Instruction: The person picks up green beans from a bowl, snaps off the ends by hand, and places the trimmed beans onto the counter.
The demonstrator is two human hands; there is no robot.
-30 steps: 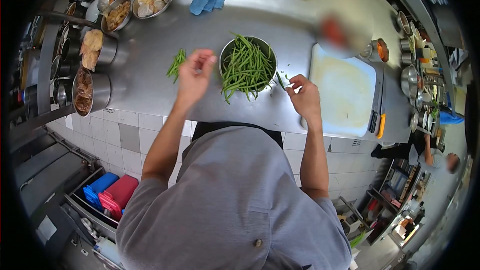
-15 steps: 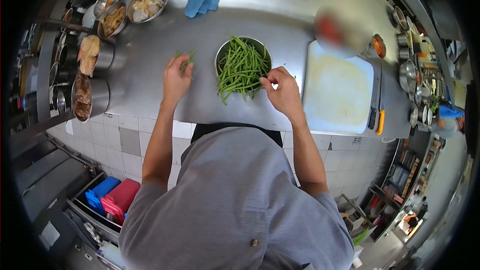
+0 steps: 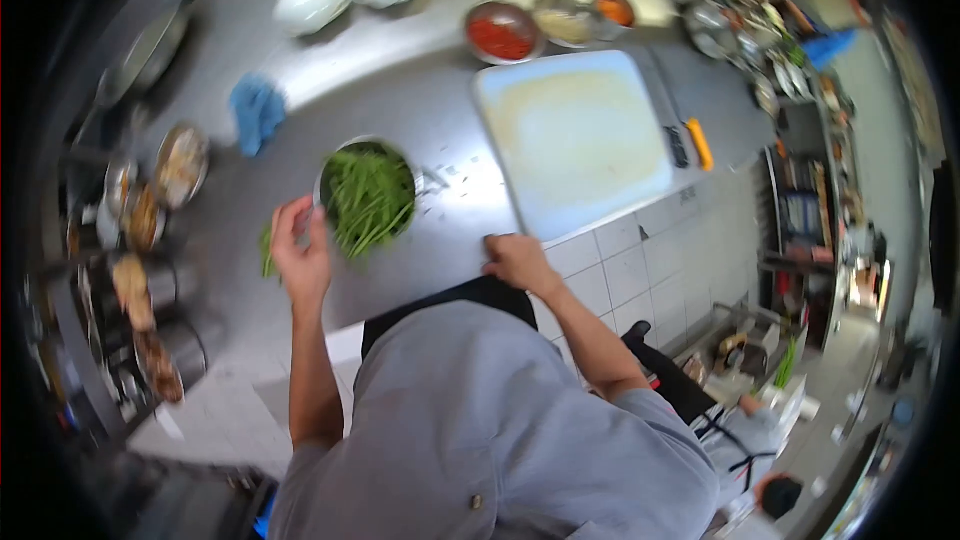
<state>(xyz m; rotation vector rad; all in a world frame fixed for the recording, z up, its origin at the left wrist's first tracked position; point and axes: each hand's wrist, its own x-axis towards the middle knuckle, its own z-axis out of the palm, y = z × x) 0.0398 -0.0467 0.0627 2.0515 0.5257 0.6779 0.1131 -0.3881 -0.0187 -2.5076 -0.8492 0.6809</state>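
Observation:
A metal bowl (image 3: pixel 415 176) heaped with long green beans (image 3: pixel 368 192) stands on the steel table. Just left of its rim, my left hand (image 3: pixel 300 245) has its thumb and bent fingers apart, with nothing visible between them. A few more beans (image 3: pixel 267 248) show beside this hand, partly behind it. My right hand (image 3: pixel 515 260) is at the table's front edge, near the lower left corner of the white cutting board (image 3: pixel 585 140). Its fingers are curled closed, and anything inside them is hidden.
Dark scraps lie between bowl and board. Two knives, one with an orange handle (image 3: pixel 699 144), lie right of the board. Bowls of red pieces (image 3: pixel 500 35) and other food stand behind it. A blue cloth (image 3: pixel 258 115) is back left. A co-worker (image 3: pixel 745 440) is lower right.
The view has turned and shifted right. My right hand has left the bowl's rim for the table edge. My left hand is now close to the bowl. A co-worker has come into view.

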